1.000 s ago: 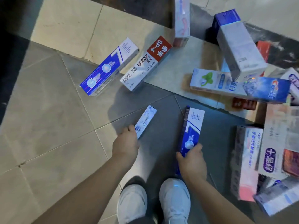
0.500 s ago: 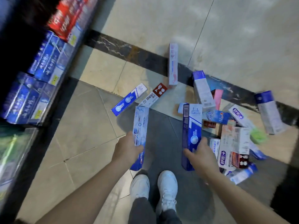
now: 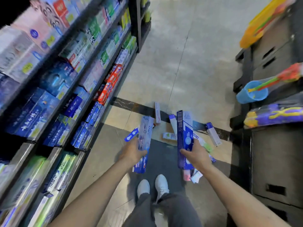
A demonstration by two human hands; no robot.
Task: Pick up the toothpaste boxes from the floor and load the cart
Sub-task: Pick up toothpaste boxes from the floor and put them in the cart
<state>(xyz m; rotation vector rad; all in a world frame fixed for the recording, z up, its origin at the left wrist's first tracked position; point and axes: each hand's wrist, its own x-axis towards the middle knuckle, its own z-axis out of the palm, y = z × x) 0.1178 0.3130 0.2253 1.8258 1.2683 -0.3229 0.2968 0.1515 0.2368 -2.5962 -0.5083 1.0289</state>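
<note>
My left hand (image 3: 132, 152) grips a pale blue and white toothpaste box (image 3: 145, 136) around its middle, held up off the floor. My right hand (image 3: 196, 154) grips a dark blue toothpaste box (image 3: 184, 128) the same way, lengthwise ahead of me. Below and beyond both hands, several more toothpaste boxes (image 3: 213, 135) lie scattered on the tiled floor, among them a blue one (image 3: 131, 136) and a narrow white one (image 3: 157, 112). No cart shows clearly in this view.
Shelves (image 3: 68, 82) packed with toothpaste boxes line the left side. A dark stand (image 3: 270, 145) with toys and a blue cup (image 3: 251, 94) rises on the right. My white shoes (image 3: 153, 185) stand on a grey floor tile between them; the aisle floor (image 3: 172, 54) runs ahead.
Both hands have lifted their boxes from the floor to higher up. The view has risen and pulled back, bringing the shelves and the right-hand stand into sight.
</note>
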